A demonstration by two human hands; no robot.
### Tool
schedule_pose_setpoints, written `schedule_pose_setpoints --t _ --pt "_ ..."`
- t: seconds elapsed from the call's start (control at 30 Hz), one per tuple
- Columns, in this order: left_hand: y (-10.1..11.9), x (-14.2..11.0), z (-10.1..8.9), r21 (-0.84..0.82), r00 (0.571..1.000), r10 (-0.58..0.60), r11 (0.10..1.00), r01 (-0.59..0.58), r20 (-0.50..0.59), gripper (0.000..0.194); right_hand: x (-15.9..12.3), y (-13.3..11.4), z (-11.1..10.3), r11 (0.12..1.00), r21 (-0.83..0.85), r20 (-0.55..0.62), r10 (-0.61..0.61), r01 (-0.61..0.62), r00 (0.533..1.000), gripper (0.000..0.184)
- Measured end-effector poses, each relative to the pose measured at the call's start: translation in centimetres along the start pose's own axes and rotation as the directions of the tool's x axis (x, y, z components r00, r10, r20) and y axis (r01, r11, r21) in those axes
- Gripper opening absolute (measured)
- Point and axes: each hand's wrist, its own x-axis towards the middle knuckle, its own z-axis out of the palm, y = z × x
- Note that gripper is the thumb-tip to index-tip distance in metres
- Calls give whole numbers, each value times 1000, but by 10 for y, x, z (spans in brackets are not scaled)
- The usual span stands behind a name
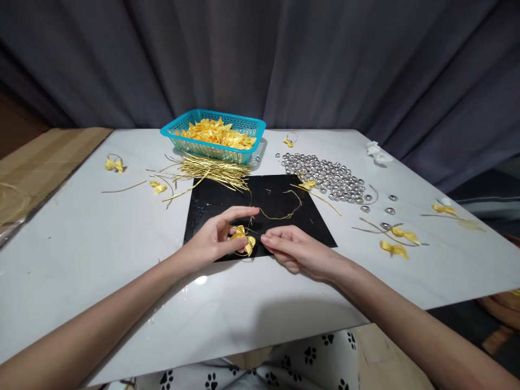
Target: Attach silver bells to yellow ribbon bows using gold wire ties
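Observation:
My left hand (212, 238) pinches a small yellow ribbon bow (244, 239) over the near edge of a black mat (227, 201). My right hand (293, 248) sits just to the right of the bow, its fingers pinched on a thin gold wire (280, 215) that curls away across the mat. Both hands hover low above the white table (81, 244).
A teal basket (214, 142) of yellow ribbon pieces stands at the back, with a bundle of gold wires (203, 172) in front of it. Silver beads (329, 176) are heaped at the right. Finished bows (396, 242) lie right and another bow (114, 164) lies left. Cardboard (36, 162) borders the left edge.

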Motion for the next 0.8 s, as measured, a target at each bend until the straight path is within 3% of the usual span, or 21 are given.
schedule_pose_setpoints --t 0.07,0.13,0.2,0.27,0.33,0.37,0.43,0.47,0.53,0.6,0.67,0.7,0.8 --pt "0 1 0 -6 999 -6 1000 6 -40 47 -1 0 -2 993 -112 -28 -30 26 999 41" --pt "-1 2 0 2 992 -19 1000 20 -123 49 -3 1 -5 926 -367 -138 -149 89 979 38" --pt "-4 4 0 20 977 -27 999 32 -212 56 -6 2 -11 696 -715 -253 -348 68 903 34" --pt "-6 5 0 27 968 -26 999 34 -251 69 -9 2 -16 348 -934 -256 -483 -84 837 27" --pt "-8 5 0 10 973 -36 999 40 -229 81 -10 -2 -20 55 -979 -200 -483 -199 853 25" --pt "-8 4 0 -7 978 -37 999 37 -206 84 -11 -5 -21 -39 -973 -184 -458 -226 870 26" --pt "-7 3 0 -51 987 -19 999 11 -162 84 -11 -15 -21 -116 -959 -188 -423 -258 886 28" --pt "-6 3 0 -77 989 -4 997 -7 -148 82 -10 -21 -19 -104 -959 -197 -421 -263 886 28" --pt "-5 2 1 -124 991 13 992 -30 -136 76 -6 -30 -13 32 -973 -218 -441 -228 871 26" --pt "-4 1 3 -152 991 2 988 -23 -136 71 1 -35 -5 310 -946 -237 -460 -96 856 27" --pt "-3 0 5 -171 991 -8 985 -15 -133 67 11 -34 2 605 -794 -222 -371 54 902 26" --pt "-2 0 6 -175 991 -12 985 -12 -134 64 16 -32 4 702 -706 -204 -330 95 922 22" --pt "0 0 8 -162 981 -20 987 -12 -191 53 27 -26 5 813 -559 -236 -341 160 910 17"
